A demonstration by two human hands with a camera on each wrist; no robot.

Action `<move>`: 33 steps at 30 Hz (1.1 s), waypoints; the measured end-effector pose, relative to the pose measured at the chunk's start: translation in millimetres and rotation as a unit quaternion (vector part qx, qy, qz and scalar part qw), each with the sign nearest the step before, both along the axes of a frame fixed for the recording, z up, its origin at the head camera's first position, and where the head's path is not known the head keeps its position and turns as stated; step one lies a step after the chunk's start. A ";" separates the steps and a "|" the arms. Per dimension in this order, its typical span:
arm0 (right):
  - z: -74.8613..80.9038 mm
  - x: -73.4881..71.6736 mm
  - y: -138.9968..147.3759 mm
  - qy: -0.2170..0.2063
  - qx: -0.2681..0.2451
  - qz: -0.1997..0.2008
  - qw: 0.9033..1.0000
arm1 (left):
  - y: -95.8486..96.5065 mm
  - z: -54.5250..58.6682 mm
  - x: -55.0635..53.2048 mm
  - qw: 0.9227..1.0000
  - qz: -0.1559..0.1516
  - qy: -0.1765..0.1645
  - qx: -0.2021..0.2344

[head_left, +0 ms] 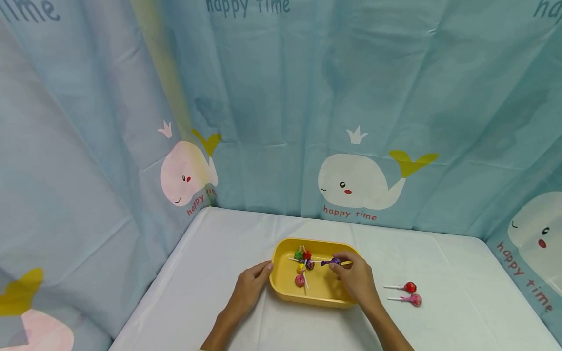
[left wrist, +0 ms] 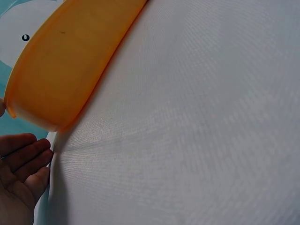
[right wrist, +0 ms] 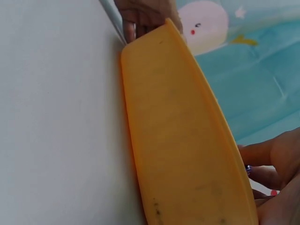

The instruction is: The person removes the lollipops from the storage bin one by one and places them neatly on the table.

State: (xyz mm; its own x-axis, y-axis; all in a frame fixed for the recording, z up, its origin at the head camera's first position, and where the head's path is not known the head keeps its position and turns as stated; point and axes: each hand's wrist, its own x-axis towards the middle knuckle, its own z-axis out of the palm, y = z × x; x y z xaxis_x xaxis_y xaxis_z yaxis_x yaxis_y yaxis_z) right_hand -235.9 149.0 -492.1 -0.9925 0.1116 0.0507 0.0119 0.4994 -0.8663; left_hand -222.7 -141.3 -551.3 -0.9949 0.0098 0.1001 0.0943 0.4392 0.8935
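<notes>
In the head view, a yellow tray (head_left: pixel 325 298) stands on the table with several wrapped lollipops (head_left: pixel 300 280) lying in its left half. My right hand (head_left: pixel 357 278) is over the tray's right end and pinches a purple-wrapped lollipop (head_left: pixel 335 262) between thumb and fingers. Only a bit of that lollipop (right wrist: pixel 248 169) shows behind the rim in the right wrist view. At the left end, my left hand (head_left: pixel 251 286) touches the tray's rim with the thumb. The other fingers (left wrist: pixel 28 157) are fairly straight beside the tray wall in the left wrist view.
A red lollipop (head_left: pixel 410 287) and a pink lollipop (head_left: pixel 414 300) lie on the white tablecloth (head_left: pixel 465 292), right of the tray. Behind the table hangs a blue curtain (head_left: pixel 272 180) printed with whales; it also runs along the left and right sides.
</notes>
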 end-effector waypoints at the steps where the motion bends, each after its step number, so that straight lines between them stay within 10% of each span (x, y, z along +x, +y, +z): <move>1: 0.2 1.0 0.9 0.002 -0.003 -0.001 1.000 | 0.1 -0.2 -0.2 1.000 0.001 -0.001 0.001; 33: 13.2 33.6 38.4 -0.018 -0.013 -0.034 0.999 | 0.0 -1.9 -2.2 1.000 0.006 -0.002 0.001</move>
